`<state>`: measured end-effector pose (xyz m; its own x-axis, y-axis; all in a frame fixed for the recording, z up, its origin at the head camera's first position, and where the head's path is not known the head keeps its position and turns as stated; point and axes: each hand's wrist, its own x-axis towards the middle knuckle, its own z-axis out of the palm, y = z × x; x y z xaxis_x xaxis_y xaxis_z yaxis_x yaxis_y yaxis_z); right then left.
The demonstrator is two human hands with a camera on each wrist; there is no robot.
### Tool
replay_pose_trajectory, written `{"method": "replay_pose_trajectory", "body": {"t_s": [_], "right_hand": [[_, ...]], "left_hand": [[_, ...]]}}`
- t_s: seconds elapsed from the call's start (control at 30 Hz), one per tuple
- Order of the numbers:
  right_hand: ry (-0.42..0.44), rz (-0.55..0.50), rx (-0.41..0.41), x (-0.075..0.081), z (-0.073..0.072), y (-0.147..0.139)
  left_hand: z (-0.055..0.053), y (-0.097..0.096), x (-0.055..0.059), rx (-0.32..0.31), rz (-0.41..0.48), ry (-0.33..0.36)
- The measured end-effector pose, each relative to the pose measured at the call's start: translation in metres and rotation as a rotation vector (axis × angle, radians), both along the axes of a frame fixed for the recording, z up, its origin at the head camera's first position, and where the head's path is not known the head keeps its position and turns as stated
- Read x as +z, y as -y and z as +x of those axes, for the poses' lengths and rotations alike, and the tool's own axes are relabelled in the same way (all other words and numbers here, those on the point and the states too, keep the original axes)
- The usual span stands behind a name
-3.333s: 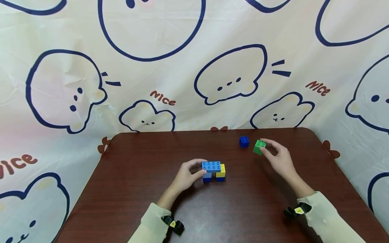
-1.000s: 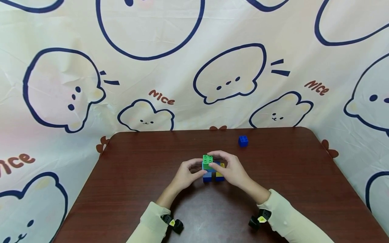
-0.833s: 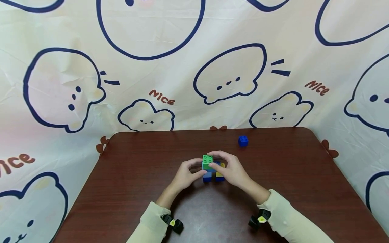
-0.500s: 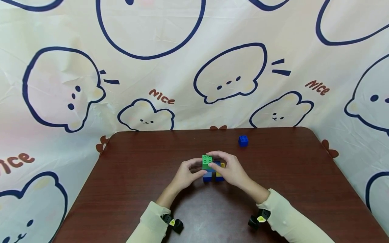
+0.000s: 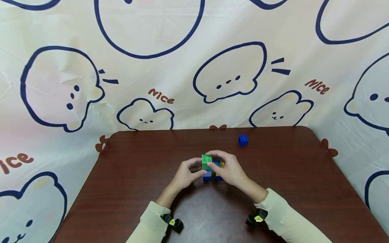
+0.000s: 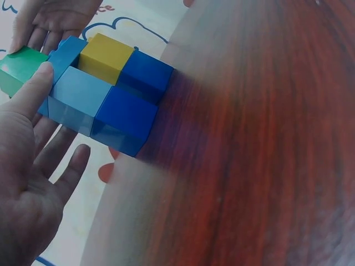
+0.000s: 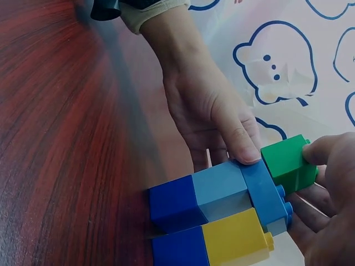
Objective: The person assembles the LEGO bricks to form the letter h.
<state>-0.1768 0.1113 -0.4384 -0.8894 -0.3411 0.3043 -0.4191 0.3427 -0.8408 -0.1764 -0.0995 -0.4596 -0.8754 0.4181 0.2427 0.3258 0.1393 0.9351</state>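
Observation:
A small block build stands on the table: two dark blue bricks (image 7: 175, 205) at the bottom, a light blue brick (image 7: 222, 185) and a yellow brick (image 7: 236, 235) above them. A long blue brick (image 7: 265, 191) bridges the top. On its left end sits a green brick (image 5: 206, 161); whether it is fully pressed down I cannot tell. My right hand (image 5: 231, 168) pinches the green brick between thumb and fingers. With thumb in front and fingers behind, my left hand (image 5: 186, 174) holds the left end of the build, its thumb on the long blue brick.
One loose dark blue brick (image 5: 243, 140) lies near the far edge of the brown table (image 5: 136, 189). Behind the table hangs a white cloth (image 5: 182, 84) printed with cartoon outlines. Each wrist carries a black camera strap.
From the table's right side, my right hand has carried the green brick onto the left end of the long blue brick. Lately both hands have barely moved. The left hand keeps its hold.

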Motion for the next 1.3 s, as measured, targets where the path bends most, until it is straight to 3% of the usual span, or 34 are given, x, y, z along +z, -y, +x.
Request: {"method": "replay_pose_trajectory", "body": {"t_s": [0.1, 0.27, 0.6, 1.03, 1.1, 1.3], "right_hand": [[0.002, 0.007, 0.001, 0.002, 0.0, 0.0], [0.006, 0.027, 0.004, 0.005, -0.002, 0.0], [0.04, 0.021, 0.027, 0.008, -0.001, 0.0], [0.053, 0.028, 0.033, 0.007, -0.003, -0.003], [0.035, 0.036, 0.032, 0.004, -0.003, -0.003], [-0.07, 0.079, 0.064, -0.003, -0.003, -0.008]], "left_hand": [[-0.004, 0.001, -0.006, -0.003, -0.004, 0.011], [-0.014, 0.001, -0.028, 0.007, -0.005, 0.029], [-0.015, 0.002, -0.034, 0.004, 0.011, 0.009], [-0.016, 0.0, -0.032, 0.033, -0.042, 0.01], [-0.014, 0.0, -0.027, 0.028, -0.059, 0.005], [-0.002, 0.001, -0.001, 0.003, -0.083, -0.022]]}}
